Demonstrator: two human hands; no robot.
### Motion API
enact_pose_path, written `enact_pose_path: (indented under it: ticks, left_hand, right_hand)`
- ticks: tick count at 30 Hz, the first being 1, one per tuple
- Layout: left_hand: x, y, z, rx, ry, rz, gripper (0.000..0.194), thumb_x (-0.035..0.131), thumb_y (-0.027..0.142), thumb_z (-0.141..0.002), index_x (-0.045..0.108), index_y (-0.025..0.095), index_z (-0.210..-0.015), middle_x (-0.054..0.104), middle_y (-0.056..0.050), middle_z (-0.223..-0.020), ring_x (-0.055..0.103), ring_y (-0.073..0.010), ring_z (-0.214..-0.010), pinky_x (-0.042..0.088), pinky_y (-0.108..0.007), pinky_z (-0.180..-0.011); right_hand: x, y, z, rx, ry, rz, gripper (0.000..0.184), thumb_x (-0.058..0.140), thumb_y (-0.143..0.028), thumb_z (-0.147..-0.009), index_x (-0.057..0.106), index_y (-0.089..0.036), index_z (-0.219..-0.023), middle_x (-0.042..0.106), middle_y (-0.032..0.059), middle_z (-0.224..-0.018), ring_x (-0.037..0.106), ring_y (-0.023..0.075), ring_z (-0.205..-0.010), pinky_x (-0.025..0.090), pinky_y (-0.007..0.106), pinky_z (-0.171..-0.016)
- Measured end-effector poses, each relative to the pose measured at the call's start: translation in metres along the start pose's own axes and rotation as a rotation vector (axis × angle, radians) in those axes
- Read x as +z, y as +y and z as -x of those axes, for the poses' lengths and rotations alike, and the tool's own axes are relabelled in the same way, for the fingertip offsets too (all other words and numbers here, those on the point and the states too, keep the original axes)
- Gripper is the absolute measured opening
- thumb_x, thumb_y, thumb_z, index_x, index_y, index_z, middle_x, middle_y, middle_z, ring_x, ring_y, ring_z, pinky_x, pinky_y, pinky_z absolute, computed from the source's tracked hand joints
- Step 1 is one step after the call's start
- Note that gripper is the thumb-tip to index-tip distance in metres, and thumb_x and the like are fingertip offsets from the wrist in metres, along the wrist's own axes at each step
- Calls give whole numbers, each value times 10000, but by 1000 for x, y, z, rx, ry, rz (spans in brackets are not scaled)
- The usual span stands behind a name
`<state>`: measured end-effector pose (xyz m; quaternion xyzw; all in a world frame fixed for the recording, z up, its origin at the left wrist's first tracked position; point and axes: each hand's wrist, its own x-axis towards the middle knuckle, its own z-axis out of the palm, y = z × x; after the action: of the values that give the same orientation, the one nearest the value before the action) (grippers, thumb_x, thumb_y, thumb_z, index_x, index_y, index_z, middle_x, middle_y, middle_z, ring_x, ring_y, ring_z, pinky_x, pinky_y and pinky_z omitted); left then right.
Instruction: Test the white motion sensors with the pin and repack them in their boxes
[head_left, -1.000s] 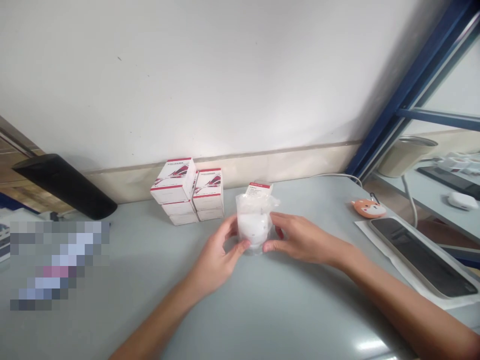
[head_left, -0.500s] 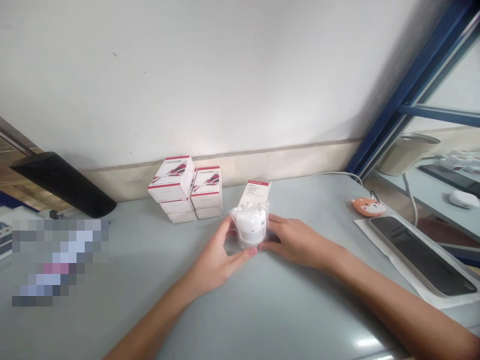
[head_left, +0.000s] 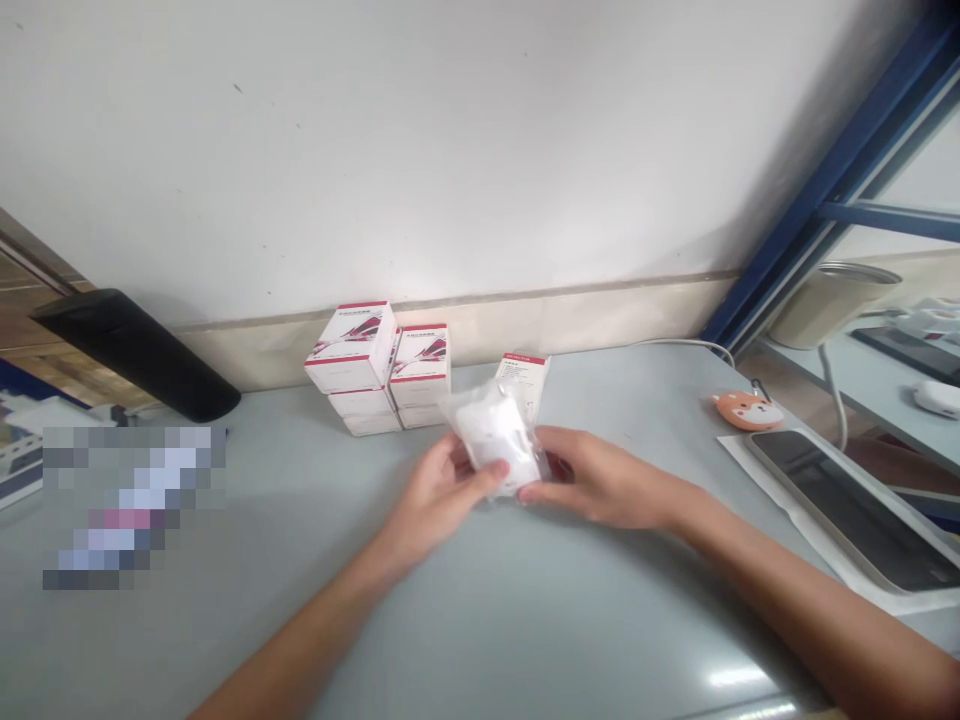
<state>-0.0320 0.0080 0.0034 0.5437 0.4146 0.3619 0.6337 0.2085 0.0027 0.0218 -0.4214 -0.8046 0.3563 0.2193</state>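
Observation:
A small white round device wrapped in a clear plastic bag (head_left: 495, 438) is tilted between both my hands just above the grey table (head_left: 525, 620). My left hand (head_left: 439, 495) grips its left side, thumb on the front. My right hand (head_left: 592, 480) pinches its right lower edge with curled fingers. Right behind it stands a white box with a red top band (head_left: 523, 368). A stack of several white-and-red boxes (head_left: 379, 365) sits further back left, against the wall.
A black slanted object (head_left: 135, 355) lies at the back left. On the right are an orange animal-shaped charm (head_left: 746, 410), a dark tablet on a white sheet (head_left: 847, 505), a white cable (head_left: 679, 345), and a blue frame (head_left: 825, 180).
The bagged device went from upright in my hands, down near the table, to tilted over to the left now. Both hands stayed around it.

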Motion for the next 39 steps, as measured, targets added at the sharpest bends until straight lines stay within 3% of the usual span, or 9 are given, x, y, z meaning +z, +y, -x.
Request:
enact_pose_path:
  ticks: [3,7,13,19,23,26,32,36,39]
  left_hand:
    - [2,11,0,-43,12,454,519,664,496,-989,595,230,-1429,641,-108,-1491,560,-292,-1428,447,-444,-1201]
    - [4,16,3,-60,44,719,468,623,394,-1027,571,275,-1476,624,-66,-1519,512,-252,-1480,460,-405,-1208]
    - [10,11,5,-89,-22,725,489,615,306,-1028,547,241,-1508,605,-90,-1537,493,-292,-1493,416,-469,-1251]
    - [13,17,8,-24,74,711,505,594,276,-1033,509,301,-1531,614,-63,-1525,506,-279,-1483,437,-494,-1237]
    - [13,12,11,16,28,526,442,639,304,-1010,600,238,-1446,664,-87,-1461,544,-316,-1442,421,-510,-1239]
    - [12,10,12,8,-28,367,506,677,387,-991,591,204,-1455,676,-128,-1434,590,-343,-1389,434,-523,-1220]
    - [4,9,11,285,108,-38,1157,856,319,-843,46,508,-1647,378,-57,-1689,496,-310,-1477,462,-490,-1192]
    - [-6,4,5,597,370,-503,813,921,356,-763,516,415,-1465,406,-51,-1646,365,-340,-1542,330,-495,-1269]
    - [-12,3,2,629,311,-737,461,901,418,-777,709,318,-1184,652,-73,-1389,576,-328,-1336,407,-462,-1190]
  right_hand:
    - [-17,-9,6,27,230,-161,437,580,-573,-1014,574,-210,-770,556,-14,-724,486,139,-680,408,273,-639]
    - [-21,-11,8,16,651,-336,403,543,-579,-1034,569,-236,-824,548,2,-754,494,151,-685,426,289,-637]
    - [15,-14,-2,152,209,-559,362,619,-545,-1007,613,-227,-1180,658,23,-882,589,151,-727,503,292,-677]
    - [18,-20,1,219,393,-606,465,548,-598,-1023,526,-285,-1367,686,17,-886,635,174,-737,537,327,-706]
    - [26,-18,3,203,275,-709,558,520,-663,-1012,452,-312,-1441,696,42,-955,673,205,-773,559,365,-725]
    - [32,-10,1,281,335,-787,386,699,-569,-950,580,-261,-1150,645,-3,-794,586,157,-650,501,302,-637]
    - [19,4,-2,392,194,-1142,287,752,-345,-918,513,-215,-825,499,-46,-668,405,83,-546,372,218,-519]
    - [10,4,-3,367,177,-1113,277,711,-334,-932,478,-228,-828,456,-63,-641,330,82,-519,305,219,-485]
    - [12,3,-3,243,373,-705,313,644,-463,-994,480,-238,-851,520,-43,-667,415,113,-568,342,249,-537]
